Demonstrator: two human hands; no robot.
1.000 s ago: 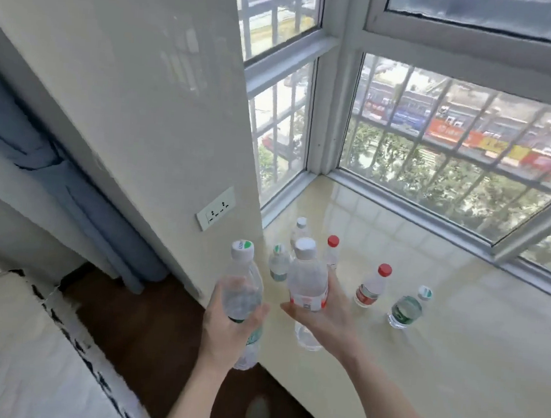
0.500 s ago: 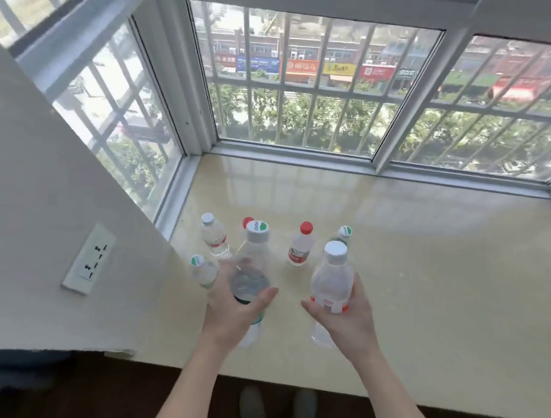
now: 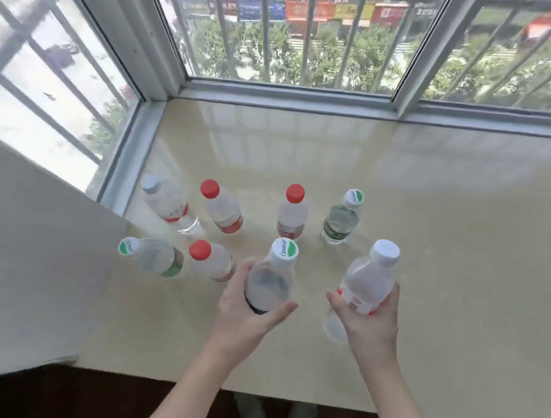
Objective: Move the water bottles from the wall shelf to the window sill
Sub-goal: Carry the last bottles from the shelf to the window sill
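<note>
My left hand (image 3: 246,312) grips a clear bottle with a green-and-white cap (image 3: 270,279) over the cream window sill (image 3: 445,255). My right hand (image 3: 369,318) grips a white-capped bottle with a red label (image 3: 369,282) just to its right; its base hangs above the sill. Several other bottles stand on the sill beyond my hands: red-capped ones (image 3: 223,209) (image 3: 292,211) (image 3: 210,259), a green-labelled one (image 3: 341,219), a white-capped one (image 3: 169,202) and a green-capped one (image 3: 155,257) at the left.
A white wall (image 3: 33,255) juts in at the left, next to the bottle group. Barred windows (image 3: 297,35) close off the sill at the back and left. The sill's near edge drops to a dark floor (image 3: 87,402).
The view has swung right and down onto the sill. Both hands, each still holding its bottle, have moved forward over the sill toward the standing bottles.
</note>
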